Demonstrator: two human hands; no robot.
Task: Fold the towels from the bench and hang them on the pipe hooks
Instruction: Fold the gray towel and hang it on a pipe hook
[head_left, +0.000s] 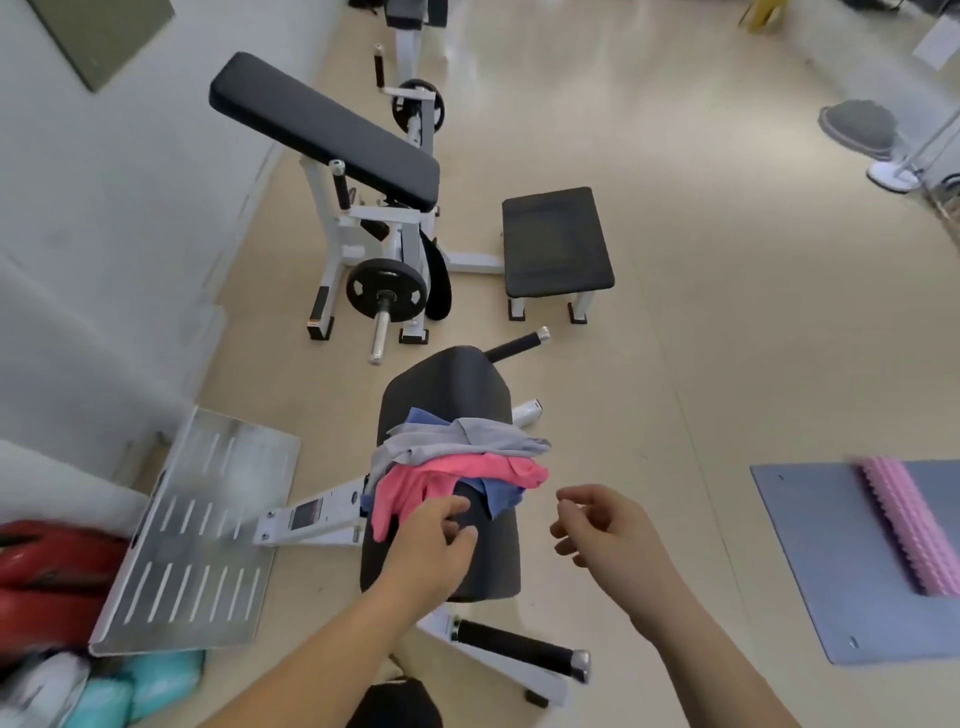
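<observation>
A heap of towels lies across the black padded bench (447, 384): a grey towel (457, 441) on top, a pink towel (426, 480) under it and a blue towel (501, 493) partly hidden below. My left hand (434, 540) hovers over the bench just below the pink towel, fingers loosely curled and holding nothing. My right hand (602, 527) hangs in the air to the right of the bench, fingers loosely curled, empty. No pipe hooks are in view.
A perforated metal footplate (197, 530) stands left of the bench, with red (47, 577) and teal (135, 680) items beside it. Another black-padded weight machine (332, 130) and a black seat (556, 241) stand further back. A blue mat (836, 566) with a pink roller (909, 525) lies right.
</observation>
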